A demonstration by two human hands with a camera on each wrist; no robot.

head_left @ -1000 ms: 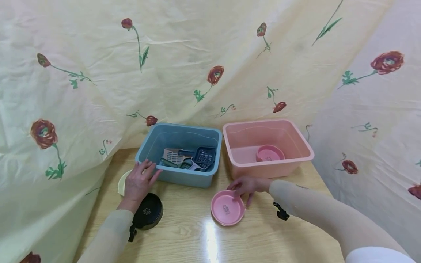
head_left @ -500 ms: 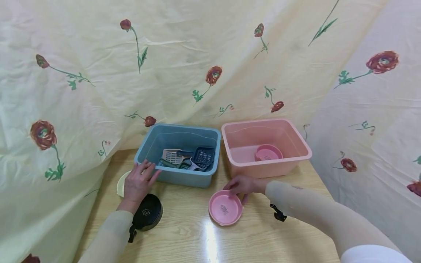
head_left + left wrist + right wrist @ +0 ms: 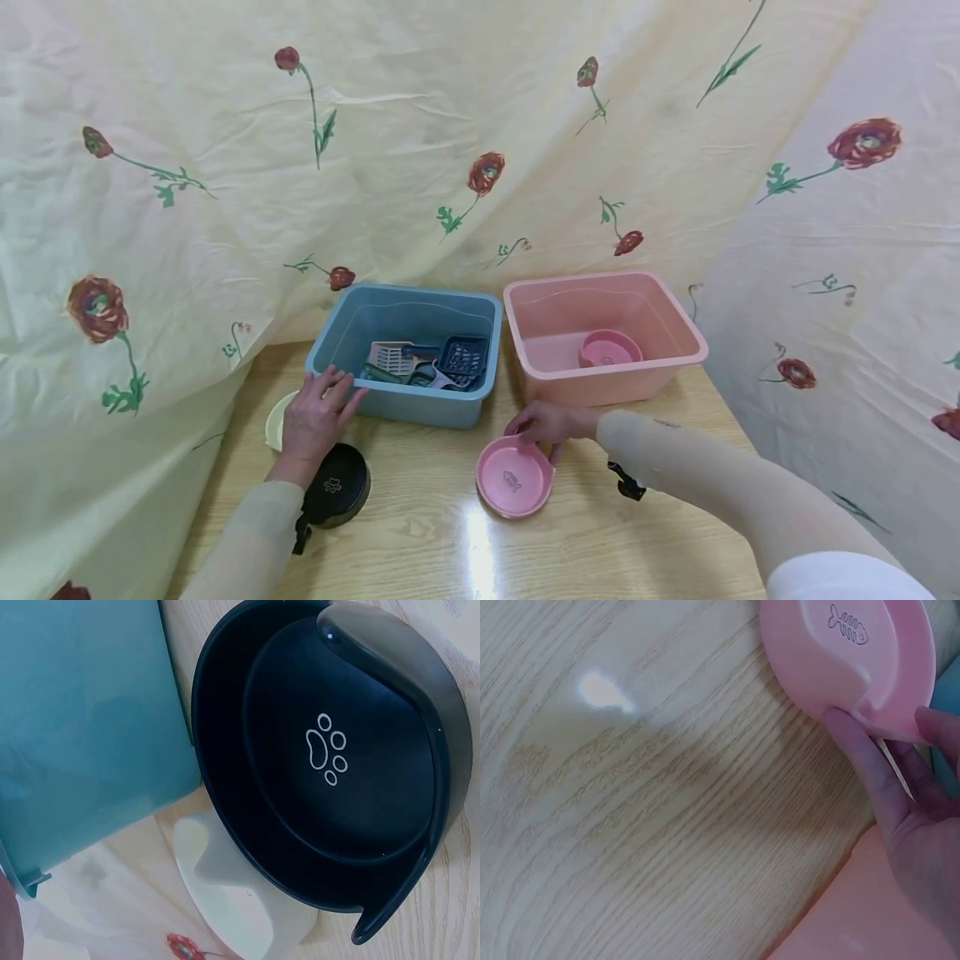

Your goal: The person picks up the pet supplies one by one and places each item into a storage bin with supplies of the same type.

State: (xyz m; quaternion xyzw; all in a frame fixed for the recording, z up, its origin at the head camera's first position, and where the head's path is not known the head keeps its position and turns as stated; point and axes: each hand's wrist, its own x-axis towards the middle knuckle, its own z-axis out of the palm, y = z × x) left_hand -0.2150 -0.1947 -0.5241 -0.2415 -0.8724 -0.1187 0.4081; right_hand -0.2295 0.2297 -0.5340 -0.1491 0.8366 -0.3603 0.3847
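Observation:
My right hand (image 3: 547, 422) grips the edge of a pink pet bowl (image 3: 513, 492) with a fish-bone print, low over the table. In the right wrist view, fingers (image 3: 866, 761) and thumb hold its rim at the lowered part, with the bowl (image 3: 896, 667) tilted in that view. My left hand (image 3: 313, 417) rests on the near left rim of a blue bin (image 3: 420, 408), fingers loosely spread. Under its wrist stands a black pet bowl (image 3: 341, 496); the left wrist view shows its paw print and cut-down rim. A pale cream bowl (image 3: 232, 900) lies beside it, partly hidden.
Several litter scoops (image 3: 465, 358) lie inside the blue bin. To its right stands a pink bin (image 3: 600, 385) with another pink bowl (image 3: 609, 350) in it. A flowered cloth (image 3: 420, 167) hangs behind the wooden table (image 3: 405, 542).
The pink bowl in my right hand has turned a little, so its fish print lies at a new angle. My left hand keeps its place on the blue bin's rim.

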